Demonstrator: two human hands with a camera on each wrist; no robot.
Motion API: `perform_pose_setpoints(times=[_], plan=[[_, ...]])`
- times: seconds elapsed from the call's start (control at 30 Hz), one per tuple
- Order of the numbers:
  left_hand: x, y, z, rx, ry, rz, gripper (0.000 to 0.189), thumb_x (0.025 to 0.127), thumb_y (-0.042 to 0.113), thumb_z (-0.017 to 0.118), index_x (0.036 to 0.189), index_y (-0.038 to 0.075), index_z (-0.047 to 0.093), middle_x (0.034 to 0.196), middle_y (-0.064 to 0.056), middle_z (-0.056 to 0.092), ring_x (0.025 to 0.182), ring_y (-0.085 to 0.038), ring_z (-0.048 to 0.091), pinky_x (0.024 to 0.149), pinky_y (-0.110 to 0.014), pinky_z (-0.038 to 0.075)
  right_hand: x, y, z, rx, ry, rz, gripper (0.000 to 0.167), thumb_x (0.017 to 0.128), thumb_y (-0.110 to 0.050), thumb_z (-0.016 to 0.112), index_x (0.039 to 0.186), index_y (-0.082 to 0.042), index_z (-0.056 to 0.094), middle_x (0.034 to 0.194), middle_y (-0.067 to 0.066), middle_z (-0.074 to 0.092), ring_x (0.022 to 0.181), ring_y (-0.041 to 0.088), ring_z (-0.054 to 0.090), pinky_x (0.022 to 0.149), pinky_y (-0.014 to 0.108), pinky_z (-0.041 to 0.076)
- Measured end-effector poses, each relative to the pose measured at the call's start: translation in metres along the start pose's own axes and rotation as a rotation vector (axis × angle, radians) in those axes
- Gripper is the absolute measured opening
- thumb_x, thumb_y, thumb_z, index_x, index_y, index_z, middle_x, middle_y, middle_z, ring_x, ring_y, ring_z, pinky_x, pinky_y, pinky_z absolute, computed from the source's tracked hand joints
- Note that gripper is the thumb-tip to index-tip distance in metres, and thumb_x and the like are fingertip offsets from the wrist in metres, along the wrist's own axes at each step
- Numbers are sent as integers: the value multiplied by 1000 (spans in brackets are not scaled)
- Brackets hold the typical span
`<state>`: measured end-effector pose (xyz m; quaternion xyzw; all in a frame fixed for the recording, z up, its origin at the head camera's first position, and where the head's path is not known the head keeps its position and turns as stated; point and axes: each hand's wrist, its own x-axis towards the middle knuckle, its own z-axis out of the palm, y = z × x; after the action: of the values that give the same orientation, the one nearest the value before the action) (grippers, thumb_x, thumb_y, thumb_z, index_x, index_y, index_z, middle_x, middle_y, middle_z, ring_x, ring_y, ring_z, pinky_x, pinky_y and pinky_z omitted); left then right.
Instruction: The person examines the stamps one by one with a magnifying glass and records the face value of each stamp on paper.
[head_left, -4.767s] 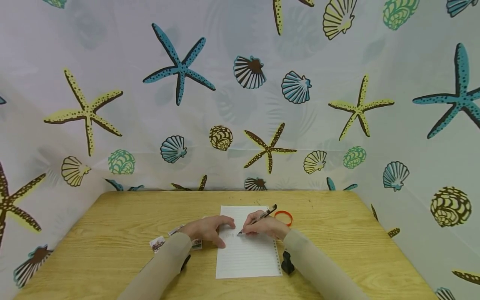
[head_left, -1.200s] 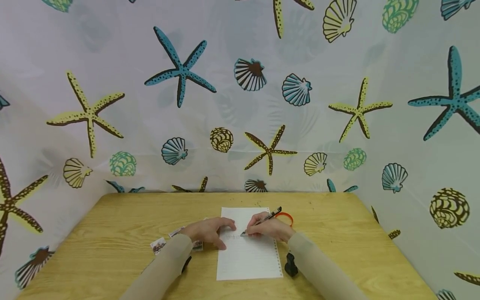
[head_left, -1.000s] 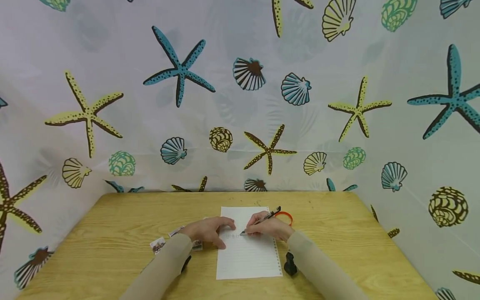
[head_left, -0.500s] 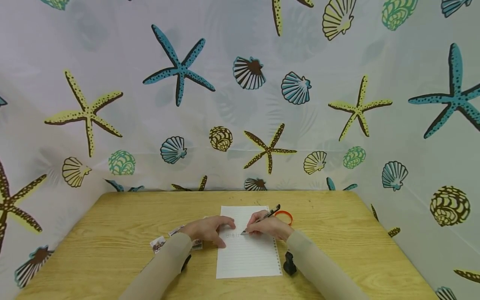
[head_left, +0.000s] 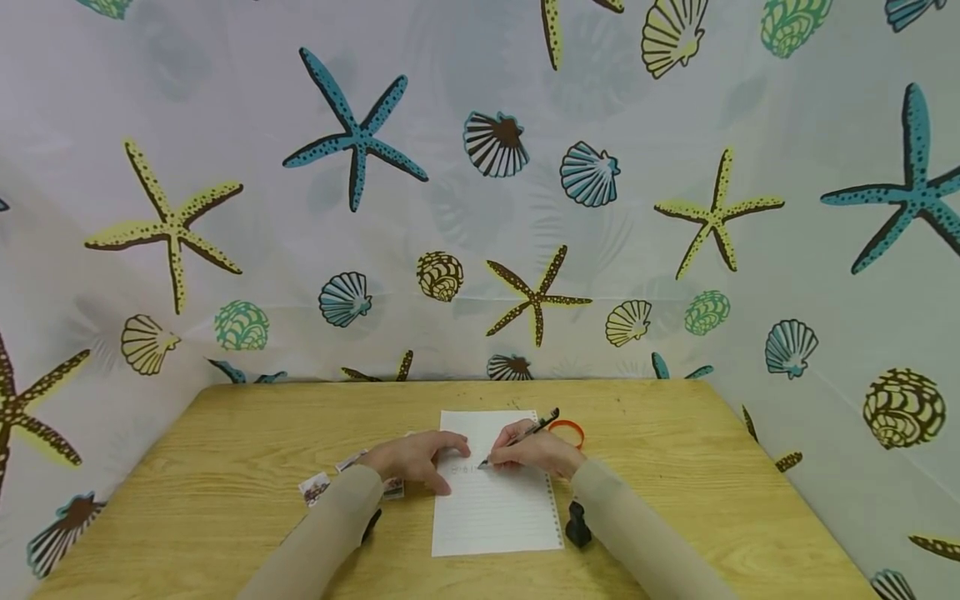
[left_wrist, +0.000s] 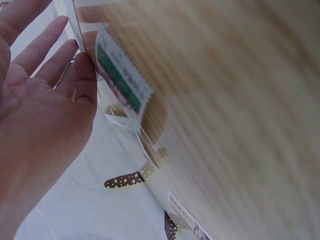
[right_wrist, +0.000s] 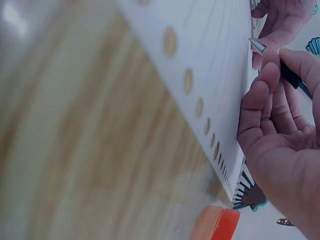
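Note:
My right hand [head_left: 536, 451] pinches a black-and-clear pen [head_left: 544, 418], its tip on the lined sheet of paper [head_left: 495, 521]. A short row of faint handwriting, too small to read surely, runs left of the tip. In the right wrist view, thumb and fingertips close round the pen [right_wrist: 290, 75], the other fingers curled below. Across the sheet's left edge rests my left hand [head_left: 411, 460], thumb and fingers spread and holding nothing. Small stamp-like pictures lie beside and partly under that hand; the left wrist view shows one perforated stamp [left_wrist: 122, 72] with a green picture.
A red ring-shaped band [head_left: 567, 434] lies just right of the paper, partly behind my right hand. Left of my left wrist is another small picture [head_left: 315, 488]. A black object [head_left: 577, 525] sits by my right sleeve. A shell-and-starfish curtain surrounds the wooden table [head_left: 247, 450].
Since the earliest frame, the handwritten row has gained marks and the pen tip has shifted slightly right overall. Over the last half second it moved slightly left. My left hand stayed in place.

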<state>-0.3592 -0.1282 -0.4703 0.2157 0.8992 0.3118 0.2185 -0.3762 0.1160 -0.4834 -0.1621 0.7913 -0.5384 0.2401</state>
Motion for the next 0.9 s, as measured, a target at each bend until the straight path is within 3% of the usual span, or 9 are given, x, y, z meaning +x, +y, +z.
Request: perform_pose_setpoints(times=[0.33,0.9], plan=[[0,-2,-1,-31,-23,1,52,77,12,84,123,24,62,155,-4,40,148,-31,27,118,-52,25,-2,4,-4,-25,16,-19,11,88,-18,74,87,-8,70,78,-1,72,68,10,60,63,23,48],[-2,0,0,-38,-13,-5,52,76,11,84,120,25,63,153,-2,43,147,-29,29,117,-50,28,-4,4,-6,-43,18,-9,12,89,-18,73,90,-6,70,78,-3,72,68,10,59,63,24,46]])
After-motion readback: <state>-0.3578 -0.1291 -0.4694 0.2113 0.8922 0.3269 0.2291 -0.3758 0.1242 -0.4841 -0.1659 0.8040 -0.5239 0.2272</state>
